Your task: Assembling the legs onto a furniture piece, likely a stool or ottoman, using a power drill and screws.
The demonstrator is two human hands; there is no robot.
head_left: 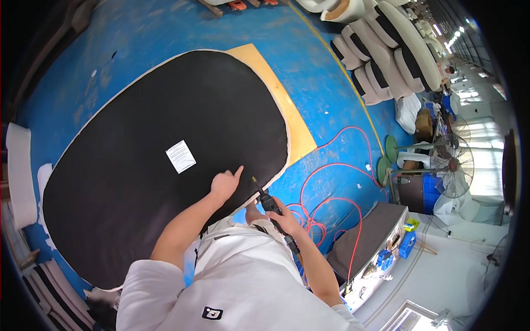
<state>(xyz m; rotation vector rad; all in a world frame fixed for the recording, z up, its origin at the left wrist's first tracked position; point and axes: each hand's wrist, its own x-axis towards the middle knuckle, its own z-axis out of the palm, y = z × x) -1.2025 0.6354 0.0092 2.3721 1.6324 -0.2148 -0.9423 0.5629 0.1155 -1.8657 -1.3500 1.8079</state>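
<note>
A large rounded panel covered in black fabric (127, 121), with a pale edge, lies in front of me. A white printed label (181, 156) sits near its middle. My left hand (225, 185) is over the black fabric, its index finger stretched out and the other fingers curled; I cannot make out anything in it. My right hand (285, 219) is closed round a black power screwdriver (270, 204). Its metal tip points up and left, just above the fabric near the panel's right edge, to the right of my left hand. A cord runs from its rear end.
A yellowish board (301, 132) shows beneath the panel on the blue floor (314, 71). A red hose (331, 164) loops across the floor at right. Beyond stand a fan (452, 164), stacked upholstered pieces (381, 55) and a grey-topped bench (367, 234). White padded pieces (21, 176) stand at left.
</note>
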